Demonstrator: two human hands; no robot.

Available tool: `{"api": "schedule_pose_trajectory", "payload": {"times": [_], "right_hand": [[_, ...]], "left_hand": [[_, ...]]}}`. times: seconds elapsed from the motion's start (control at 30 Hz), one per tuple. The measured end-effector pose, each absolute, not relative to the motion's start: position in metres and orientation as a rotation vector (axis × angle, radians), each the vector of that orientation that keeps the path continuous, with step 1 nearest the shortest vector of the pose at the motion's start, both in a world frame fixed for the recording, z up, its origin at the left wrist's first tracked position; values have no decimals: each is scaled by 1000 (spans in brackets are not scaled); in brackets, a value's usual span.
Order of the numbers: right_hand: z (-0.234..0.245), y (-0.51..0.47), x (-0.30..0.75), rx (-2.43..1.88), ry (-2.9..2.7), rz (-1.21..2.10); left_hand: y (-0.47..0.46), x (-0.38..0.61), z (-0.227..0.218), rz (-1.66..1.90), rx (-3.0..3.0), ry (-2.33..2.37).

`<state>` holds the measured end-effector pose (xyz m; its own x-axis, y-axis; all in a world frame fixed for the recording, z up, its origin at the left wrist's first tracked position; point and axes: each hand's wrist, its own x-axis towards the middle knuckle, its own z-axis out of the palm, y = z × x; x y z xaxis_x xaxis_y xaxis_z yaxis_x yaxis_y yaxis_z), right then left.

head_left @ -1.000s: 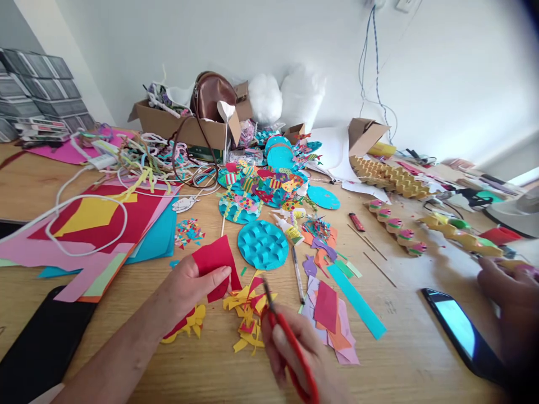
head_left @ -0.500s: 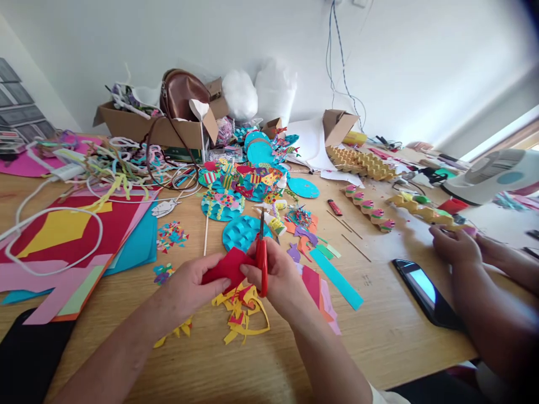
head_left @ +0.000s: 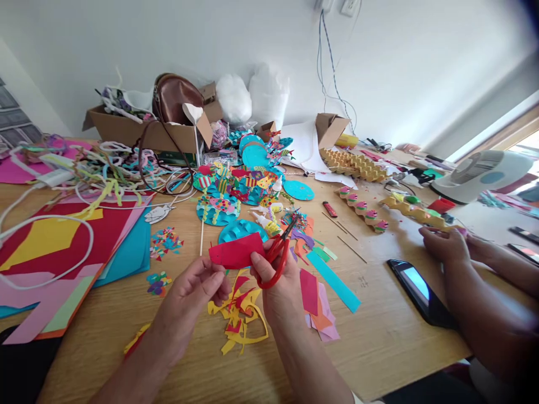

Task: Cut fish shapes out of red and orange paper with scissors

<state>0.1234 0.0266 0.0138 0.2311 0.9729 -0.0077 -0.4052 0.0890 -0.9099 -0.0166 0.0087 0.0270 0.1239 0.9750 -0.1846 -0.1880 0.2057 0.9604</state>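
A folded-looking piece of red paper is held up in front of me. My right hand pinches its right end between thumb and fingers. The same hand has the red-handled scissors hooked on it, their blades parted slightly and pointing up to the right. My left hand is closed at the lower left corner of the red paper, fingers curled together; what lies between its fingertips is hidden. Below the hands lie yellow and red paper scraps.
Coloured sheets are stacked at left. Blue paper discs, glue bottles and a blue strip lie ahead. A phone is at right, near another person's hands. Egg-carton strips stand behind.
The red paper has been turned flatter and raised, now in my right hand. My left fingers have shifted down to its corner. The scissors have tilted over to the right.
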Motion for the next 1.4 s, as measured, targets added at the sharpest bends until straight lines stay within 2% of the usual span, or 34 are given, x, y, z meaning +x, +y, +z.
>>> {"api": "schedule_pose_trajectory", "payload": {"times": [0.2,0.83,1.03,1.17,1.4], "right_hand": [[11,21,113,-940,-710,1280],[-1,20,109,-1024,-733,1292],[26,7,140,-1226,-1077,1213],[45,-14,156,-1246,-1499,1487],[25,-19,146,-1361,-1549,1832]], "left_hand": [[16,-12,20,1151,1041,1097],[19,-9,17,1159,1025,1311],[24,-21,20,1188,963,1322],[25,-26,24,1149,994,1338],[24,-25,34,1121,1062,1325]]}}
